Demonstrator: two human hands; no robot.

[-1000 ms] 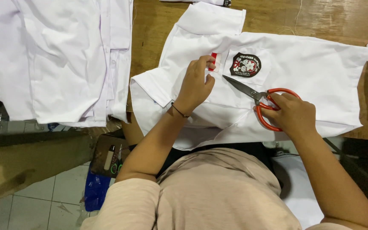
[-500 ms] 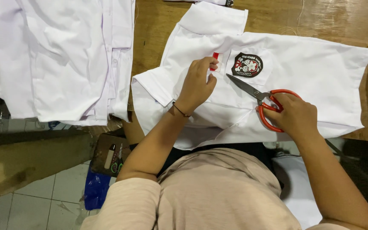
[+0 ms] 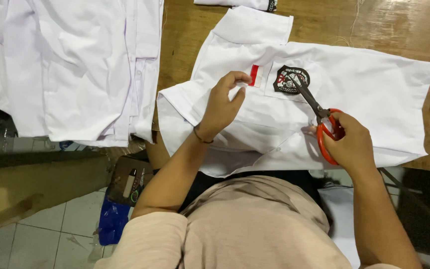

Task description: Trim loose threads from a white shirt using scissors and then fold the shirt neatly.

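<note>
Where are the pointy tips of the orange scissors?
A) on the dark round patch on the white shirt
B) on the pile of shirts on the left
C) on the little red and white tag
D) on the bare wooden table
A: the right hand holds the orange-handled metal scissors with the blade tips on the dark round embroidered patch of the folded white cotton shirt, while the left hand pinches fabric beside the small red and white tag.

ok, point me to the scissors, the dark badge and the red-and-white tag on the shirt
scissors [image 3: 328, 130], head view, on the orange handle loop by the right hand.
dark badge [image 3: 288, 82], head view, on its left half, clear of the blades.
red-and-white tag [image 3: 255, 75], head view, on the red stripe.
</note>
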